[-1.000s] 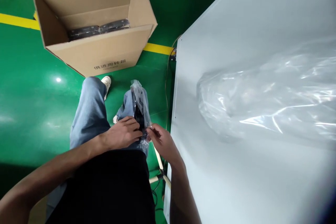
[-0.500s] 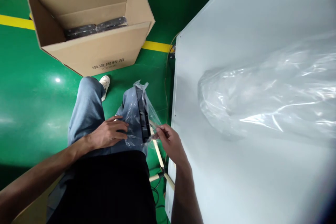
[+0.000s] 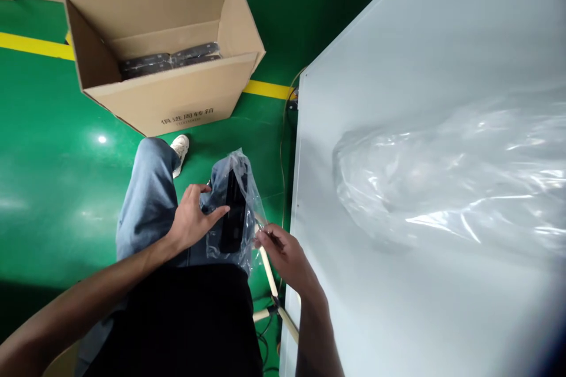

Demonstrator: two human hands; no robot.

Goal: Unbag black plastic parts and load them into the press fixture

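Observation:
On my right thigh lies a long black part (image 3: 233,221) inside a clear plastic bag (image 3: 254,191); I cannot tell its exact kind. My left hand (image 3: 192,218) is at the bag's left side with thumb and fingers spread apart, the thumb tip touching the bag over the black part. My right hand (image 3: 283,250) pinches the bag's right edge between thumb and fingers. Loose film spreads around the part on both sides.
An open cardboard box (image 3: 177,97) on the green floor (image 3: 53,147) holds several dark bagged parts (image 3: 172,60). To the right is a grey-white table (image 3: 354,300) with a large clear plastic sheet (image 3: 442,171). A cream tube frame (image 3: 268,271) and cables stand beside its edge.
The black part has turned from its edge to show a flat, smooth face. My left hand has moved right, its thumb now at the part. My right hand keeps its pinch.

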